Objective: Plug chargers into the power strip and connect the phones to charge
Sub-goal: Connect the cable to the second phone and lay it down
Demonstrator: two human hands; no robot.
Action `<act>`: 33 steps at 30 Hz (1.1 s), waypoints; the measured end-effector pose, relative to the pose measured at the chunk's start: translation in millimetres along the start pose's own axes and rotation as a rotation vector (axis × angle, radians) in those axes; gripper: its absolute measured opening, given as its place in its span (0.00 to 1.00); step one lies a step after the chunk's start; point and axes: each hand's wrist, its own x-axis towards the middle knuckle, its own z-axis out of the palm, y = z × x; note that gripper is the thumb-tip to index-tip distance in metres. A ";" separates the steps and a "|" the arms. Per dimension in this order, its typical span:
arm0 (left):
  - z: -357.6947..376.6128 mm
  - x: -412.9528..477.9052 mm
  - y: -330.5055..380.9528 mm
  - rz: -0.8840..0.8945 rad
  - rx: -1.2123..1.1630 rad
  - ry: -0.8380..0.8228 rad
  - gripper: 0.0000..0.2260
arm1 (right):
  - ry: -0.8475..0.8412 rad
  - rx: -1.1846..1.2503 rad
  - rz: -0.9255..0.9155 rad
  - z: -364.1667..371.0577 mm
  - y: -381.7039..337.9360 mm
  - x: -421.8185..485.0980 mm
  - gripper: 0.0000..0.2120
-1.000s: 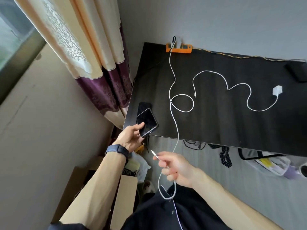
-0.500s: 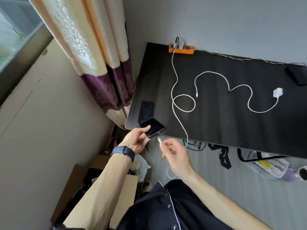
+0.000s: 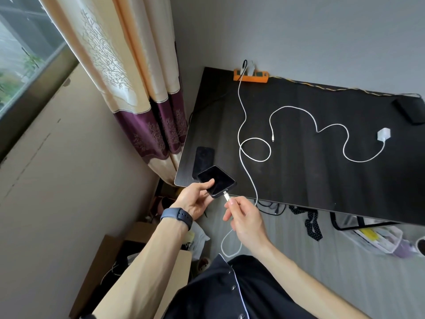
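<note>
Over the last second the two hands have closed the gap. The left hand (image 3: 195, 199) grips the phone (image 3: 216, 180) just off the table's (image 3: 299, 180) near-left corner. The right hand (image 3: 247, 221) pinches the connector (image 3: 226, 196), whose tip now meets the phone's bottom edge; whether it is seated I cannot tell. Its cable (image 3: 239, 90) runs to the far power strip (image 3: 250, 77). The second phone (image 3: 203, 161) and the loose charger (image 3: 384, 135) on the right remain to be connected.

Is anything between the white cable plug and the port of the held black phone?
Nothing visible. The white cable plug, pinched by the right hand, touches the edge of the black phone the left hand holds.
</note>
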 end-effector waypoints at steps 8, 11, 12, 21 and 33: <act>-1.7 3.5 -1.8 0.123 0.121 -0.081 0.10 | 0.025 -0.008 0.104 -2.0 -2.2 -0.5 0.13; -4.3 4.3 -3.8 0.197 0.206 -0.034 0.19 | 0.019 -0.015 0.152 0.4 0.6 -0.6 0.13; -5.5 4.1 -4.9 0.220 0.236 -0.031 0.20 | 0.017 0.001 0.168 1.8 1.5 -0.2 0.13; -1.4 16.8 -9.8 0.358 0.449 0.022 0.21 | -0.015 0.104 0.250 13.2 16.2 4.1 0.13; -3.5 77.6 0.0 0.065 0.815 -0.017 0.23 | -0.231 0.055 0.461 -5.1 45.9 89.3 0.12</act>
